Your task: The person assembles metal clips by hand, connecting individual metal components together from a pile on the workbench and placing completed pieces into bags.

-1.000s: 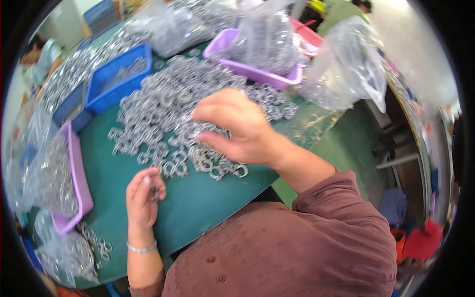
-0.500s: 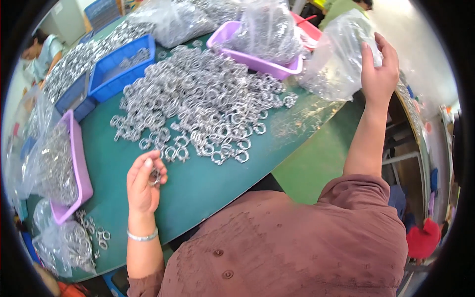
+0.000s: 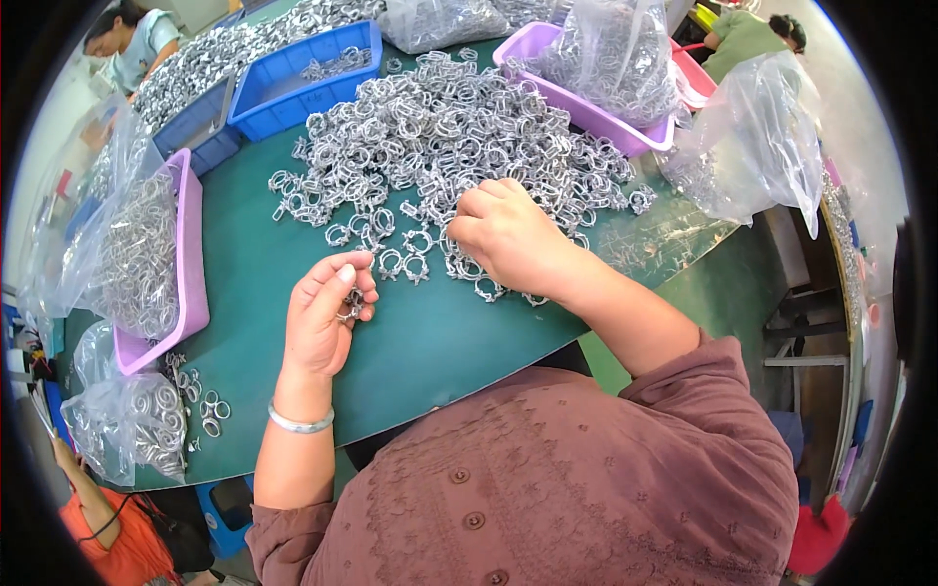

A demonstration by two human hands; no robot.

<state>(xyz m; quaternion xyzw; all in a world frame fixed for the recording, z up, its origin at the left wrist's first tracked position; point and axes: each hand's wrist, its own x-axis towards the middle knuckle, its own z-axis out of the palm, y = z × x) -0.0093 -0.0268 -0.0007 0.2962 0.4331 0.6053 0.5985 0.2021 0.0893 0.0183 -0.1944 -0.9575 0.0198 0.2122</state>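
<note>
My left hand (image 3: pixel 318 317) is closed above the table, thumb and fingers pinching a small silver metal ring clamp (image 3: pixel 351 306) that is partly covered by the fingers. My right hand (image 3: pixel 518 239) reaches over the near side of a large pile of similar ring clamps (image 3: pixel 430 127). Its fingers are bent together, back of the hand up, so whatever they grip is hidden. A few loose rings (image 3: pixel 415 266) lie on the green table between the two hands.
Beyond the pile stand a blue tray (image 3: pixel 293 103) and a purple tray (image 3: pixel 635 137) holding a bag of parts. Another purple tray (image 3: pixel 192 264) sits at left, near a smaller bag (image 3: pixel 107 410). A clear bag (image 3: pixel 747 146) hangs over the right edge. Other people are nearby.
My right hand has swung from beside the clear bag at the right to the near side of the pile, its fingers now bent together. My left hand still pinches the ring clamp.
</note>
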